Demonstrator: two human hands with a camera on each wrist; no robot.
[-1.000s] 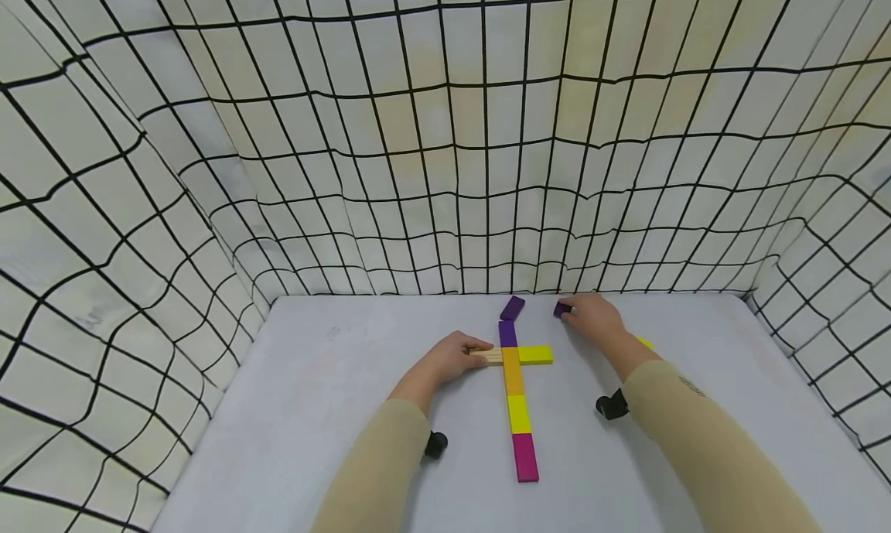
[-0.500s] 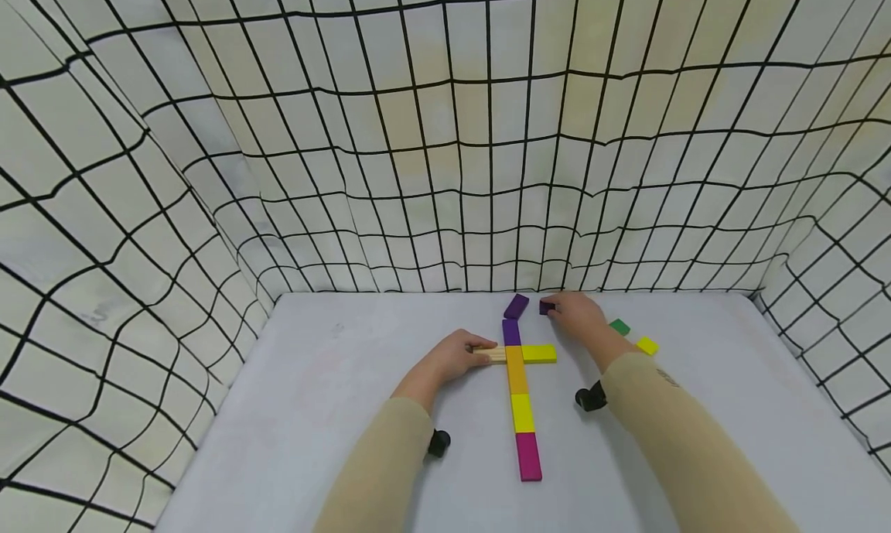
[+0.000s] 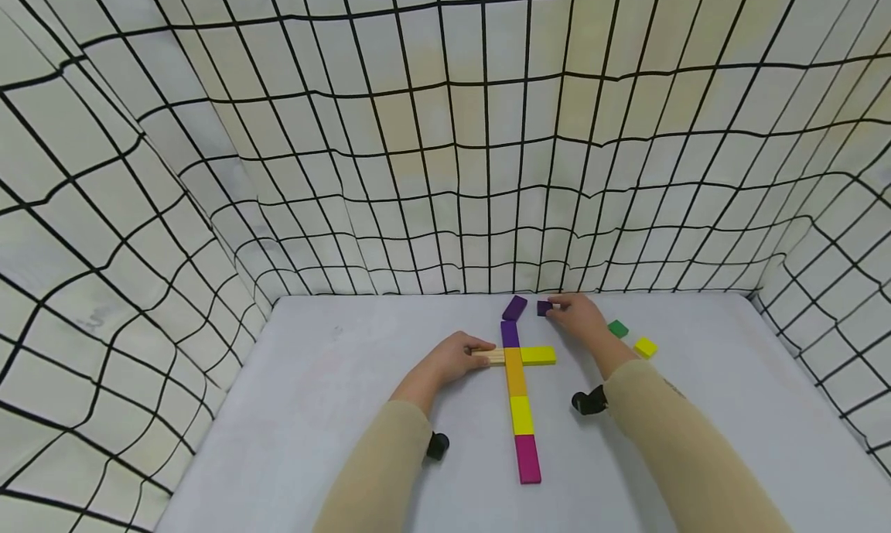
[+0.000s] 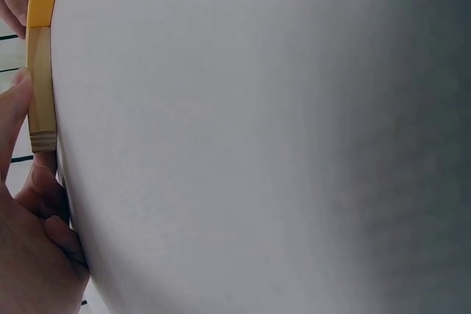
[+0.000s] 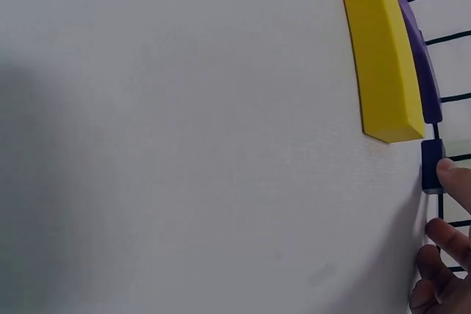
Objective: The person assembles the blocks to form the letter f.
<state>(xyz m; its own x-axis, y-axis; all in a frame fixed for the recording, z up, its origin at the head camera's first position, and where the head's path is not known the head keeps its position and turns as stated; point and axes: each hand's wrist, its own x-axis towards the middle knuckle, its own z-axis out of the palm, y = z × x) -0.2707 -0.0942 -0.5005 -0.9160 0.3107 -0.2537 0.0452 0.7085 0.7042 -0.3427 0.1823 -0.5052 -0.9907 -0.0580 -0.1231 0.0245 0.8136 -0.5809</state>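
My left hand [image 3: 448,359] pinches a plain wooden block [image 3: 496,356] that butts against the left side of an orange block [image 3: 515,372]. In the left wrist view, the thumb lies along the wooden block [image 4: 42,79]. Below the orange block run a yellow block [image 3: 520,415] and a magenta block [image 3: 527,459]; another yellow block [image 3: 539,355] juts right. Above it lies a purple block [image 3: 510,334], then a tilted purple block [image 3: 515,309]. To the right of that, my right hand [image 3: 581,318] pinches a small dark purple block [image 3: 544,309] between thumb and fingers.
A green block [image 3: 618,329] and a yellow block [image 3: 645,348] lie loose beside my right forearm. Black netting [image 3: 487,154] over pale walls rises behind the white table [image 3: 313,409] and at both sides. Black wrist cameras [image 3: 588,401] sit under the sleeves.
My right hand has carried the dark purple block left, closer to the tilted purple one. The loose green block has come into view. My left hand stays on the wooden block.
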